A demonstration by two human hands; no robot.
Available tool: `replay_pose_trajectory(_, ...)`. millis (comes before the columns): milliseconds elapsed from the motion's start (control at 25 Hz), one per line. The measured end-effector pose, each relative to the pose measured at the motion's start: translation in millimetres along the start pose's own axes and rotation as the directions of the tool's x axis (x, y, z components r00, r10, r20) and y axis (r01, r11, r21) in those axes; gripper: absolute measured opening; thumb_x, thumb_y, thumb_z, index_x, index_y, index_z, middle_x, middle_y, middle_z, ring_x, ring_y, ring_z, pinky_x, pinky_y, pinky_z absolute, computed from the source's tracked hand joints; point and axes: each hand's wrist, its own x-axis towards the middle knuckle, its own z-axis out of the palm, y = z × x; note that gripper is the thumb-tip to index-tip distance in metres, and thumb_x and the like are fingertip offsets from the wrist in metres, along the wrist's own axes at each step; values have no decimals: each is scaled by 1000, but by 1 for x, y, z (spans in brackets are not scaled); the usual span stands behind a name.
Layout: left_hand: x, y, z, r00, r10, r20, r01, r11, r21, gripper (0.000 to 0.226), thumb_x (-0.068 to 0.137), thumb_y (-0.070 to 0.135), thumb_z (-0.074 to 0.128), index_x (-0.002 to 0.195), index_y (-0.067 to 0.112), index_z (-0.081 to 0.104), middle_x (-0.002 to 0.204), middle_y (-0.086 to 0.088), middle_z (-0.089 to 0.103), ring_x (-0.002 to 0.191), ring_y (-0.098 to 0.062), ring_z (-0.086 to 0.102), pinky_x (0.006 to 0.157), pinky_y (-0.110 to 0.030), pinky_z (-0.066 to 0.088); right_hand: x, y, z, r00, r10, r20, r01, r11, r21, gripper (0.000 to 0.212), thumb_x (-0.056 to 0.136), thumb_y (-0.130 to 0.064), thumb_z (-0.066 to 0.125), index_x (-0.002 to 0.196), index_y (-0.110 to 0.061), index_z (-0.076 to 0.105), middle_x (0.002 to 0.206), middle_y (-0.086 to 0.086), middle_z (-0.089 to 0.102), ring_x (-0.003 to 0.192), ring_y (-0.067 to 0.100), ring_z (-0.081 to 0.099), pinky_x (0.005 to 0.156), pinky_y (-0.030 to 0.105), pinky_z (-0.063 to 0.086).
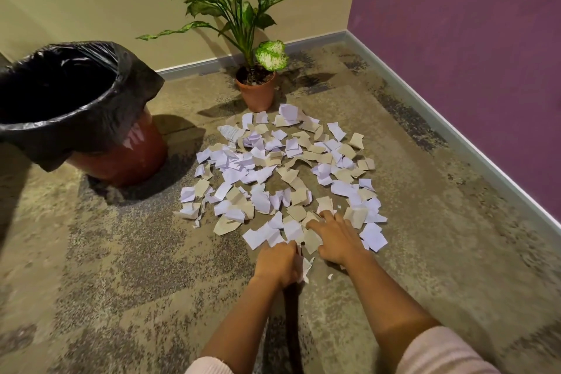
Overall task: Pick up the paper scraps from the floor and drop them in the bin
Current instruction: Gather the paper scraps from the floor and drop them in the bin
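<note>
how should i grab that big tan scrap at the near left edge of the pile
Pinch the tan scrap by its free left edge, coming in from the left over the bare carpet. It lies flat, and a white scrap overlaps its far right corner, so sliding under the open left side is probably easiest.

One bin [133, 158], one plant [243, 15], scores of scraps [267, 167].

Both forearms reach up from the bottom edge to lower centre, with pink sleeves [440, 352] at the elbows. The left hand [277, 263] is curled, knuckles up, gripping scraps [304, 270]. The right hand [334, 238], just upper right, lies palm down with its fingers spread.
</note>
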Motion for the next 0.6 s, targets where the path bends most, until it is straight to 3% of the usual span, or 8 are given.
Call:
replay_pose_trajectory(120, 0, -7, -3, 999, -54, 7, 54, 994, -97, 34, 79, 23, 67, 111, 15, 55, 113, -9, 65, 108, -32, 60, 81, -37, 47, 3, -3, 2, 999, 10, -47, -8, 999, 45, 47, 85, -14, 56, 130, -26, 47, 132, 12, 41, 118, 34, 46, 89, 41, 45)
replay_pose_trajectory(280, -2, -23, -15, 992, -87, -93, 62, 967, -246, 36, 77, 31, 72, 108, 21, 57, 107, -2, 67, 103, -28, 61, 75, -32, 42, 15, -9, -1, 977, 145, -154, -76, 921, 382, 36, 80, 0, 50, 107, -22, 60, 116, 7, 54, 104, 32, 57, 74, 35, 49)
replay_pose_trajectory(440, 2, -40, -31, 966, -161, -201, 70, 915, -397, 32, 80, 29, 72, 107, 24, 56, 86, 5, 64, 89, -21, 62, 74, -36, 51, 29, -14, -16, 948, 268, -170, -97, 754, 650, 34, 78, -4, 54, 100, -28, 62, 113, 4, 62, 97, 26, 59, 75, 31, 47)
replay_pose_trajectory(600, 6, -54, -36, 944, -259, -206, 141, 878, -458, 52, 77, 35, 77, 120, 29, 50, 89, 9, 63, 84, -15, 59, 72, -35, 47, 36, -19, -27, 965, 215, -148, -50, 711, 702, 47, 72, -19, 67, 109, -42, 51, 114, 0, 62, 87, 19, 57, 70, 29, 44)
